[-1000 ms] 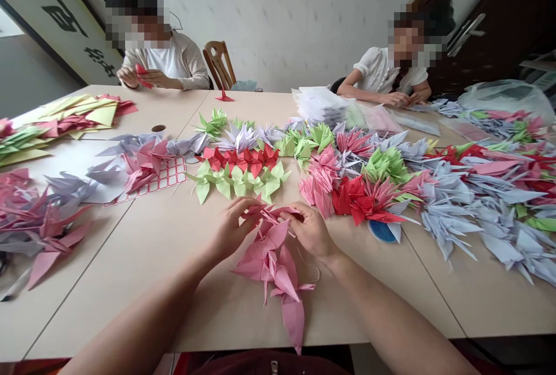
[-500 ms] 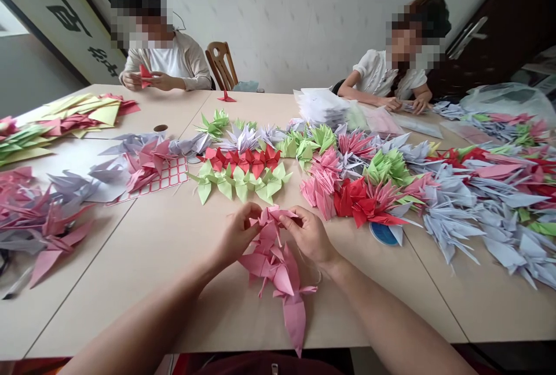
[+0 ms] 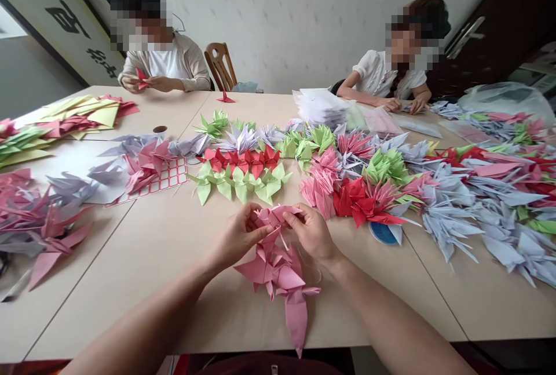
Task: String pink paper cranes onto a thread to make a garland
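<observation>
Here we go, bottom centre: the left hand (image 3: 240, 237) and the right hand (image 3: 311, 233) are both half-curled, thumbs and fingers pinching the top of a string of pink folded-paper cranes (image 3: 278, 270). The rest of that string hangs down between the forearms and lies on the pale beige laminate table (image 3: 130, 288), with a thin white thread (image 3: 316, 272) curving just beside it. Right above the hands, a row of lime-green paper cranes (image 3: 237, 185) meets a row of red paper cranes (image 3: 238, 160). To the right sprawls a big spread of lilac paper cranes (image 3: 456, 218), a round blue disc (image 3: 382, 233) tucked at its edge. Farther up, a stack of white paper packets (image 3: 321, 105) sits on the table. At the upper left, a seated co-worker in a beige cardigan (image 3: 182, 68) holds a red paper piece; at the upper right, a co-worker in a white blouse (image 3: 373, 73) has both hands on the table. Behind them: a white wall (image 3: 304, 15), a wooden chair (image 3: 219, 68) and a dark door with a metal handle (image 3: 464, 36).
</observation>
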{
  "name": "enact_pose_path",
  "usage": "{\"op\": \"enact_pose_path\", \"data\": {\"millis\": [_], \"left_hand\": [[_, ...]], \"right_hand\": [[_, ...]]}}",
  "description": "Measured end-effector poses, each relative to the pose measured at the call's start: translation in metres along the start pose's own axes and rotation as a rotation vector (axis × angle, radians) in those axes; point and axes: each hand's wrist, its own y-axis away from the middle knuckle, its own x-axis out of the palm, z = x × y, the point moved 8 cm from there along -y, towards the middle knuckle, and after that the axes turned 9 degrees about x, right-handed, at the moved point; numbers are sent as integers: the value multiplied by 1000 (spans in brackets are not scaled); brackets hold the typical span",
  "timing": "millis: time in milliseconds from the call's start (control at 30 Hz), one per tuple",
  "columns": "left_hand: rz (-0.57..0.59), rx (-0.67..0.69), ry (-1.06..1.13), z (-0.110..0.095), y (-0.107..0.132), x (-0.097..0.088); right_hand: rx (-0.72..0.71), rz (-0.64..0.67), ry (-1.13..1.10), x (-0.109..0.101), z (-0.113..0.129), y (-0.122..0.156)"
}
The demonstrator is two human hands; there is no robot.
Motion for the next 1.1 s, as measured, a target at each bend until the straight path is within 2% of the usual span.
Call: {"op": "enact_pose_path", "data": {"millis": [167, 433, 567, 667, 900, 1000, 1100], "left_hand": [[-43, -39, -79, 7, -1, -8], [-27, -53, -20, 9, -2, -3], [5, -65, 16, 11, 0, 3], [-22, -69, -4, 12, 1, 2], [-36, -50, -54, 7, 1, -1], [-31, -14, -58, 3, -2, -6], [-95, 17, -73, 3, -7, -17]], "right_hand": [[-21, 49, 10, 7, 1, 5], [-34, 124, -20, 13, -2, 5], [-97, 88, 78, 12, -2, 4], [-117, 61, 145, 11, 0, 5], [-146, 57, 161, 11, 6, 7], [-158, 46, 148, 8, 7, 7], [-193, 30, 121, 5, 9, 6]]}}
